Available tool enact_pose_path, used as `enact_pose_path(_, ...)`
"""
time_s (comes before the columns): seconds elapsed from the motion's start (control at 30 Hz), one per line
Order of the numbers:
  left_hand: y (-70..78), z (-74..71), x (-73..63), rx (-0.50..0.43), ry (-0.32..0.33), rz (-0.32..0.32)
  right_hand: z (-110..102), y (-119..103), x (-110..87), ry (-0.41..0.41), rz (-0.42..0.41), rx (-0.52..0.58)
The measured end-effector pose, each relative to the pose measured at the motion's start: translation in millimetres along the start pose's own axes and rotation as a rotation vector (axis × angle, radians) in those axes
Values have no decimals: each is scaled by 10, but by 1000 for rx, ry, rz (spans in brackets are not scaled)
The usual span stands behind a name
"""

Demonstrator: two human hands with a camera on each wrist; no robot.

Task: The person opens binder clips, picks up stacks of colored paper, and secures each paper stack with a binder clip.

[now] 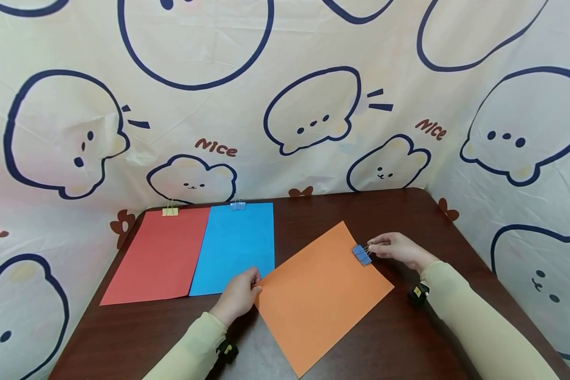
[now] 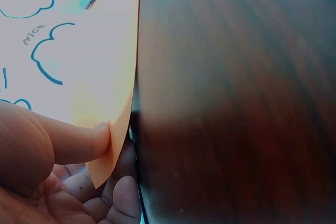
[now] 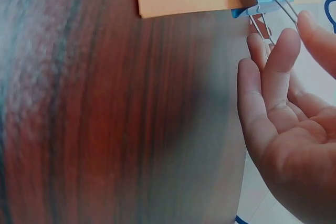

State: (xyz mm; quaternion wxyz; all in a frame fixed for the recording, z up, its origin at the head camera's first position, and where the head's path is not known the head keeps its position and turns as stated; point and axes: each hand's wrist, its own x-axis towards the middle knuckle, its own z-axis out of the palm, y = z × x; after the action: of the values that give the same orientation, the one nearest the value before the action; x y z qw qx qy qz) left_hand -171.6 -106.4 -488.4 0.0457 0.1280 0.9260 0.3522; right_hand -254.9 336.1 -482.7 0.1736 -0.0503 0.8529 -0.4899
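Observation:
An orange sheet of paper [image 1: 323, 301] is held tilted in front of me, a blue binder clip [image 1: 362, 255] fixed on its upper right edge. My left hand [image 1: 237, 295] pinches the sheet's left corner, with the thumb on the face and the fingers behind, as the left wrist view shows. My right hand [image 1: 401, 250] holds the clip by its wire handles. In the right wrist view the thumb [image 3: 317, 40] meets one handle, and the fingertips lie at the other. The clip's jaws sit over the paper's edge.
To the left on the dark wooden table [image 1: 380, 338] lie a red sheet [image 1: 159, 258] with a yellow binder clip [image 1: 170, 211] and a blue sheet [image 1: 237, 248] with a light blue clip [image 1: 238, 206]. A printed cloth [image 1: 304, 169] hangs around the table.

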Motion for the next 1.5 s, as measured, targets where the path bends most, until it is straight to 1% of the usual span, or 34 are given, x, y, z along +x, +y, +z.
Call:
enact_pose_path(0.37, -3, 13, 7, 11, 11, 10, 25, -33, -17, -8, 33, -25)
enact_pose_path(0.57, -7, 13, 11, 10, 6, 1, 48, -42, -18, -24, 59, -33)
enact_pose_path(0.67, -9, 14, 9, 7, 6, 3, 53, -37, -16, -43, 46, -43)
enact_pose_path(0.87, -7, 19, 10, 7, 6, -4, 74, -33, -20, -50, 41, -42)
enact_pose_path(0.97, 2, 19, 12, 9, 3, -14, 84, -30, -26, -34, 54, -45)
enact_pose_path(1.1, 13, 16, 10, 14, 5, -8, 91, -33, -43, -16, 63, -54)
enact_pose_path(1.2, 21, 10, 6, 9, 4, -6, 95, -31, -60, -24, 62, -60)
enact_pose_path(1.33, 28, -5, 6, 1, 0, -20, 104, -28, -63, -21, 77, -50)
enact_pose_path(1.5, 27, -16, 4, -3, 4, -25, 118, -30, -51, 2, 90, -63)
